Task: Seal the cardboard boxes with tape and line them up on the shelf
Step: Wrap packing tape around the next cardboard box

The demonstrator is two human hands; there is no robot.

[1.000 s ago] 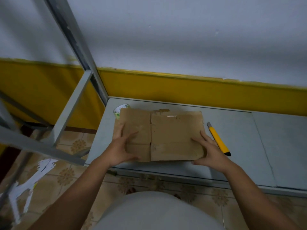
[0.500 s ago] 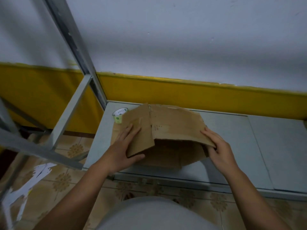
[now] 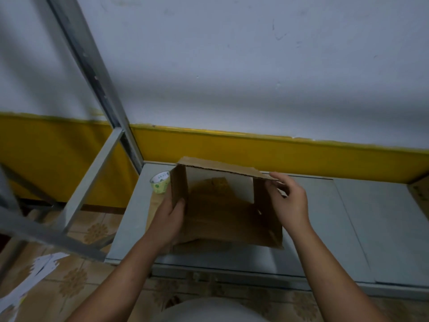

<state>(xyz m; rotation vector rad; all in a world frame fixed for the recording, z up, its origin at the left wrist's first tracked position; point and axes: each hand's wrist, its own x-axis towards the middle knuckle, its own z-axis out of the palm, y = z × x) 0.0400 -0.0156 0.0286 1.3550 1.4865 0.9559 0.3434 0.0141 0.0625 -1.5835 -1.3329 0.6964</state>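
Observation:
A brown cardboard box (image 3: 222, 219) stands opened into a square tube on the grey shelf (image 3: 325, 228), its open end facing me. My left hand (image 3: 170, 217) grips the box's left wall, thumb inside. My right hand (image 3: 290, 201) pinches the upper right corner of the box. A roll of tape (image 3: 160, 182) with a green and white core lies on the shelf just left of the box, near the back corner.
A grey metal upright and diagonal brace (image 3: 92, 173) of the rack stand at the left. Another cardboard piece (image 3: 421, 191) shows at the right edge. White paper scraps (image 3: 44, 266) lie on the tiled floor below. The yellow and white wall is close behind.
The flat cardboard has been lifted and spread open into a box shape. Both hands moved from its front edge up to its side walls. The yellow knife is hidden now.

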